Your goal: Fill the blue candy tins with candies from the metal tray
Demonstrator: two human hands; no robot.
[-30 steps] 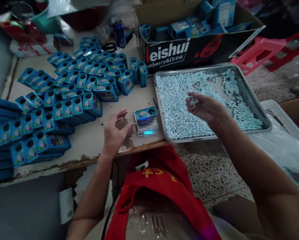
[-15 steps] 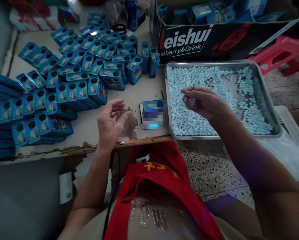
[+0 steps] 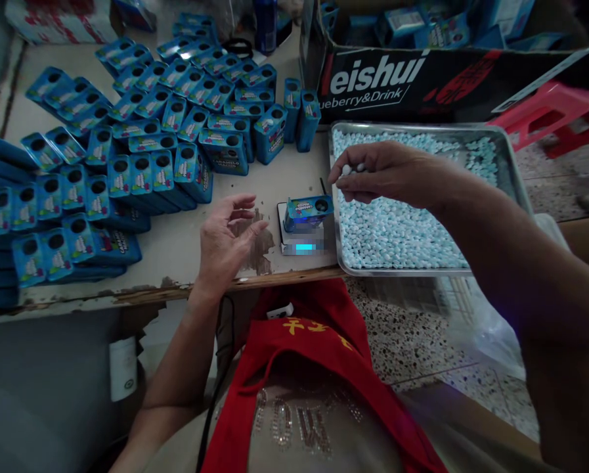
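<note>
Head view: right fingers (image 3: 366,181) cup candies (image 3: 346,169), tray (image 3: 402,271) beneath perhaps catching spills; left fingers (image 3: 238,202), loosely spread, empty, near Caramelo case (image 3: 306,209) on scale (image 3: 285,242).

The tablets (image 3: 397,236) were pale blue and white, the tray (image 3: 402,272) silvery grey. The small box (image 3: 308,209) was blue with white lettering, the carton (image 3: 373,82) black with white letters. Yellow characters marked the red apron (image 3: 324,305); dark speckles dotted the floor (image 3: 385,328).
</note>
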